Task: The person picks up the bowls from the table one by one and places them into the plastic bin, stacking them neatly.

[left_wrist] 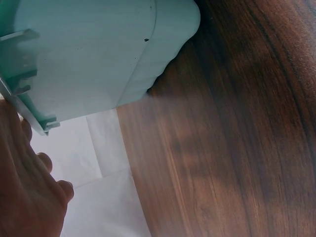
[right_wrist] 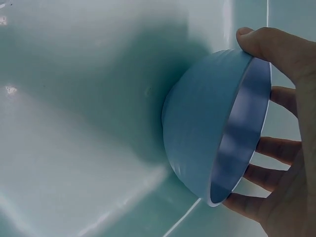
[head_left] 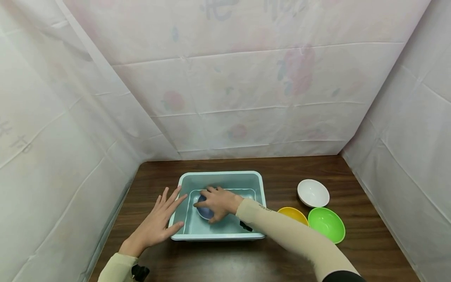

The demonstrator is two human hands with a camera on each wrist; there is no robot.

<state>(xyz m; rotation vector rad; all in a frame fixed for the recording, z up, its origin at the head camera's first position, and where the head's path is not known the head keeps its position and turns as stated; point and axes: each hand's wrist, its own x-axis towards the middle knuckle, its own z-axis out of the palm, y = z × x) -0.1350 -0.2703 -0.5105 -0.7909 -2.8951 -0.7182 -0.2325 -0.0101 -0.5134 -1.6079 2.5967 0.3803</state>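
My right hand (head_left: 220, 201) reaches down into a pale green plastic basin (head_left: 218, 237) and spans a blue bowl (head_left: 204, 212) in its left part. In the right wrist view the thumb (right_wrist: 254, 42) lies on the bowl's rim and the fingers (right_wrist: 279, 149) spread round the far edge. The blue bowl (right_wrist: 202, 118) is upright at the basin floor. My left hand (head_left: 160, 219) is at the basin's left rim, its fingers straight and spread. In the left wrist view, the left hand (left_wrist: 29, 182) lies along the rim, with some fingers out of frame.
Right of the basin on the dark wooden table (head_left: 211, 260) stand a white bowl (head_left: 313, 193), a green bowl (head_left: 326, 225) and a yellow bowl (head_left: 294, 214) partly behind the right forearm. White sheeting (head_left: 246, 98) surrounds the table at the back and both sides.
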